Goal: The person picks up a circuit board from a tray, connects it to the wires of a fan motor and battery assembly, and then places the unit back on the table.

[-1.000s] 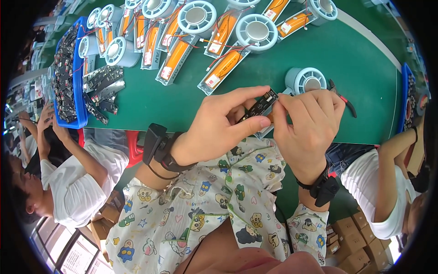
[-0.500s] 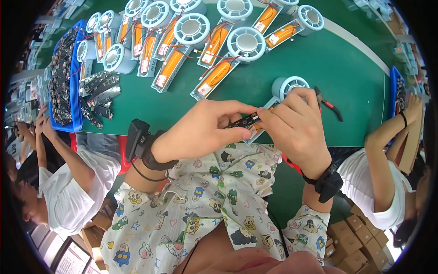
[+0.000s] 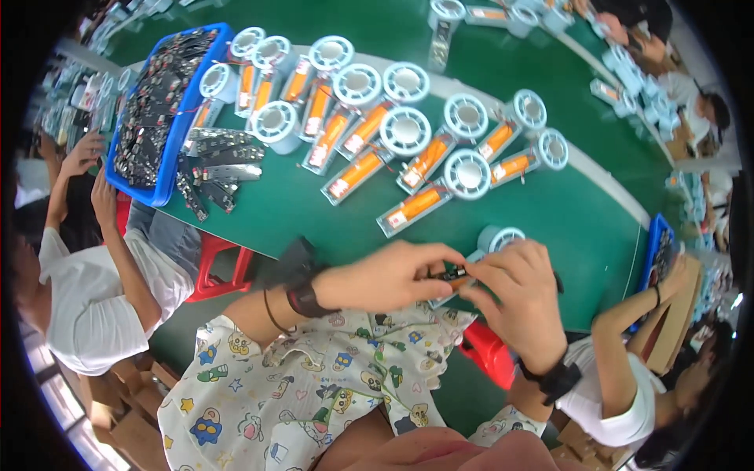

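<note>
My left hand [image 3: 397, 276] pinches a small black circuit board [image 3: 451, 275] between thumb and fingers. My right hand [image 3: 514, 289] is curled at the far end of that board, fingertips close together; whatever they grip is too small and hidden to name. Beneath both hands lies a light-blue housing with a round fan-like end [image 3: 499, 237], its long part mostly covered by my fingers. Just right of my right hand, a dark handle end [image 3: 558, 282] peeks out.
Ahead stand several light-blue housings with orange battery packs [image 3: 357, 174] and red wires. Loose circuit boards [image 3: 228, 171] lie left, beside a blue tray [image 3: 167, 184] full of boards. Co-workers sit at both sides; a red stool [image 3: 221, 267] stands at left.
The view has tilted and shifted, so the table and hands sit lower in the picture. Both hands stay together at the board. The pliers at right are now mostly hidden behind my right hand.
</note>
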`<state>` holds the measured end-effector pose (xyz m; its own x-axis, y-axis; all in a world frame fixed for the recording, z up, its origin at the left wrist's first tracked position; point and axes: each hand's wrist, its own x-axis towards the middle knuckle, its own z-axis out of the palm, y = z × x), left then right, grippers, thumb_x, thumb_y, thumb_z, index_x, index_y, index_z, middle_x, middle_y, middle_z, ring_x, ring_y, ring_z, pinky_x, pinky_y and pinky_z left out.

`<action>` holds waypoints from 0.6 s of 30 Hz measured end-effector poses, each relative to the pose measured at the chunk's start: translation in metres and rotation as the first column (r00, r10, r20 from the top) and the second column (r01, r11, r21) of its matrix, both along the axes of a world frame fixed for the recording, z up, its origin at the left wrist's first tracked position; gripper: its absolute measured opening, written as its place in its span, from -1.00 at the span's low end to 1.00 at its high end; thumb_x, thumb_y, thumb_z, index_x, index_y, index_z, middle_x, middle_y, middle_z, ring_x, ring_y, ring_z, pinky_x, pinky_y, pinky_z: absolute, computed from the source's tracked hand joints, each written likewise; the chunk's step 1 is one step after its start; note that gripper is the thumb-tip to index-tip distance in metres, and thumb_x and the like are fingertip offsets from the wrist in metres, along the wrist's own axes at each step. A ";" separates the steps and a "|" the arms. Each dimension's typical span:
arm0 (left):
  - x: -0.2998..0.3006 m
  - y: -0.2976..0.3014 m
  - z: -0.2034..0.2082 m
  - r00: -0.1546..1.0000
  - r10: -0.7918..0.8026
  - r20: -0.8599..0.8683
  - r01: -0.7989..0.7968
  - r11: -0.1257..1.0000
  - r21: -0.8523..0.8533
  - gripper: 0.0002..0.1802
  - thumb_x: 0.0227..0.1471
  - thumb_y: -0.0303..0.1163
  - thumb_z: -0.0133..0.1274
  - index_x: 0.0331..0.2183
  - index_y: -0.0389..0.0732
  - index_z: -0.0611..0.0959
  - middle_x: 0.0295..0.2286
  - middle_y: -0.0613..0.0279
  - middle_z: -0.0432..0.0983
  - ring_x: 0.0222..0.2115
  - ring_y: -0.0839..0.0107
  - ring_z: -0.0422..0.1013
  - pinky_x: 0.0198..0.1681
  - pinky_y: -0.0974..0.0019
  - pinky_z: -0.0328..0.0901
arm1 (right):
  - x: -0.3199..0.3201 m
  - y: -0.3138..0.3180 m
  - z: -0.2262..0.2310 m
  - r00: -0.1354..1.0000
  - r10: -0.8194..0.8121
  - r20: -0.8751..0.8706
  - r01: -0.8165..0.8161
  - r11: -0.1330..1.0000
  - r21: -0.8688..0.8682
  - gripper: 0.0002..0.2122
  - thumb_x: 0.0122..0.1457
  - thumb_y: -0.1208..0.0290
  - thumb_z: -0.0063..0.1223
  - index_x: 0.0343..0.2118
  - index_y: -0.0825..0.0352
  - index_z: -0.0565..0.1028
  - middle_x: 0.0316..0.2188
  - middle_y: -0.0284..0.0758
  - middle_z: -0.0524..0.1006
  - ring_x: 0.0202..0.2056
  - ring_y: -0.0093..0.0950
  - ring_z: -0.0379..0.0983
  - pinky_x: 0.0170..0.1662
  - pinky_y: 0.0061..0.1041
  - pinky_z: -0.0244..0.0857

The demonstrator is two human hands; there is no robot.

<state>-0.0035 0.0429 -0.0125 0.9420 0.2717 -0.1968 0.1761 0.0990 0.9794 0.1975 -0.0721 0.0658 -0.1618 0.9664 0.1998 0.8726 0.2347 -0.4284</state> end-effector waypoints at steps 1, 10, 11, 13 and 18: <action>-0.002 -0.003 -0.006 0.999 0.037 0.017 -0.037 0.999 0.012 -0.54 0.22 -0.39 0.22 0.13 -0.22 0.58 -0.40 0.34 0.49 -0.51 0.59 0.33 -0.44 0.39 0.26 | 0.000 0.007 0.020 0.994 -0.072 -0.079 0.068 0.997 -0.048 -0.67 -0.13 0.49 0.44 -0.24 0.36 0.62 -0.30 -0.28 0.59 -0.22 -0.25 0.51 -0.04 -0.25 0.38; 0.010 -0.014 -0.020 0.957 0.012 0.291 -0.229 0.648 0.726 -0.51 0.25 -0.29 0.10 0.14 -0.30 0.51 -0.25 0.16 0.49 -0.35 0.26 0.45 -0.30 0.26 0.35 | 0.160 0.293 0.033 0.906 -0.164 0.391 0.033 0.946 0.321 -0.52 -0.03 0.64 0.23 0.05 0.31 0.53 0.02 -0.08 0.54 0.02 -0.09 0.52 0.08 -0.18 0.40; 0.010 -0.016 -0.019 0.963 -0.028 0.267 -0.190 0.631 0.752 -0.49 0.25 -0.27 0.09 0.14 -0.31 0.50 -0.27 0.17 0.47 -0.36 0.29 0.44 -0.29 0.27 0.34 | 0.174 0.321 0.020 0.869 -0.155 0.471 0.071 0.979 0.190 -0.48 -0.03 0.63 0.24 0.09 0.32 0.49 0.07 -0.09 0.53 0.10 -0.07 0.45 0.16 -0.17 0.33; 0.014 -0.023 -0.024 0.944 -0.030 0.328 -0.247 0.594 0.766 -0.50 0.25 -0.27 0.06 0.14 -0.34 0.50 -0.30 0.18 0.46 -0.37 0.31 0.45 -0.31 0.29 0.34 | 0.220 0.357 -0.030 0.776 -0.127 0.618 0.099 0.992 0.080 -0.42 -0.02 0.59 0.26 0.16 0.27 0.46 0.12 -0.10 0.51 0.19 -0.05 0.39 0.24 -0.14 0.28; 0.007 -0.023 -0.042 0.948 -0.048 0.314 -0.235 0.559 0.795 -0.45 0.21 -0.35 0.01 0.19 -0.34 0.47 -0.28 0.22 0.46 -0.34 0.35 0.43 -0.28 0.32 0.30 | 0.162 0.406 -0.037 0.680 -0.102 0.726 0.249 0.964 -0.097 -0.57 0.07 0.45 0.28 0.07 0.13 0.57 0.04 -0.20 0.59 0.16 -0.12 0.43 0.15 -0.09 0.35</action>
